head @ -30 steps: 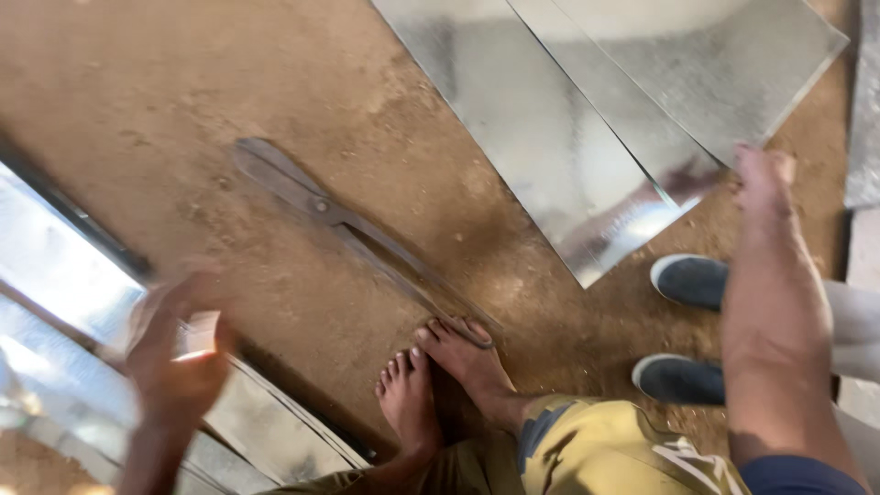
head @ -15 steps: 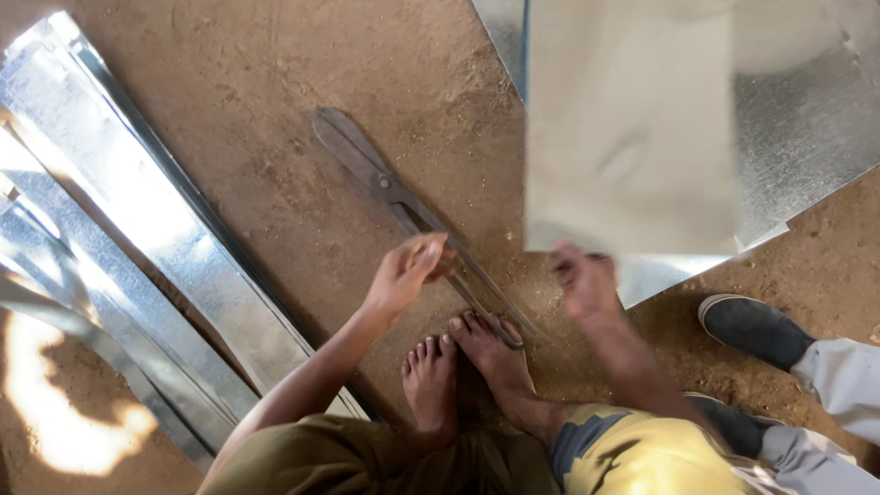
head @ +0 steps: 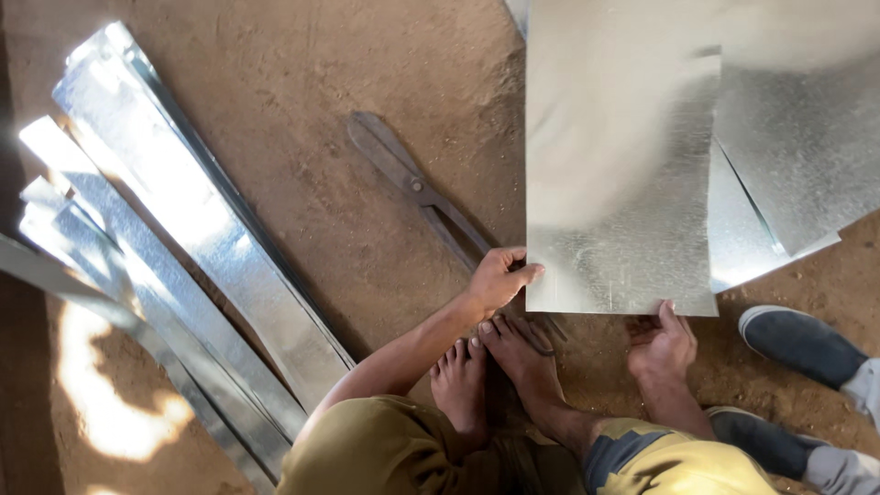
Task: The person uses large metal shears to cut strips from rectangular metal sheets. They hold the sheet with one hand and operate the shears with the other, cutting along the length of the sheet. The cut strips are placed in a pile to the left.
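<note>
Head view: both hands [head: 500, 278] [head: 662, 344] grip metal sheet [head: 616, 211] edge.

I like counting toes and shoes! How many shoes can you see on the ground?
2. One dark shoe sits on the dirt at the right, past the right hand. The other dark shoe is lower, near the bottom right, partly hidden by the person's leg. The bare feet wear none.
</note>
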